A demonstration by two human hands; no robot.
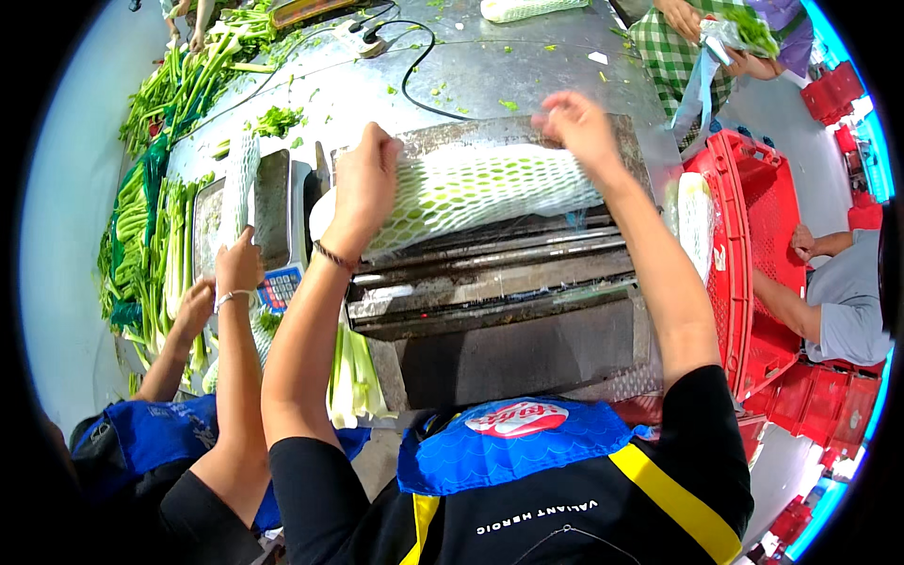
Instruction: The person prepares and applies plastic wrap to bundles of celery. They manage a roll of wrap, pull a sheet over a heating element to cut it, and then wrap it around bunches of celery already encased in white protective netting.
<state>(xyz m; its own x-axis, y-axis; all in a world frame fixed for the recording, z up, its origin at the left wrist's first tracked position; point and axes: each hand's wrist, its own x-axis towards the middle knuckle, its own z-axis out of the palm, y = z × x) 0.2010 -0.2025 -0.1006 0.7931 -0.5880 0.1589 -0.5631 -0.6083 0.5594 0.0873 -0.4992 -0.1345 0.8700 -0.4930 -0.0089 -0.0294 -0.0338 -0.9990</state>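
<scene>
A long pale green vegetable in a white foam net sleeve (pixel 487 187) lies across the wrapping machine (pixel 487 289) before me, with plastic film around it. My left hand (pixel 369 180) is at the sleeve's left end, its fingers curled; whether they grip film or sleeve is hidden. My right hand (pixel 578 131), blurred, is raised at the sleeve's upper right edge with its fingers bent, and its hold is unclear.
At my left a co-worker's hands (pixel 239 265) hold a netted item over a scale (pixel 279 286). Celery (pixel 176 247) is heaped beyond. A power strip (pixel 360 39) and black cable lie on the metal table (pixel 494 78). Red crates (pixel 734 261), a wrapped item (pixel 696 222) and other people are at the right.
</scene>
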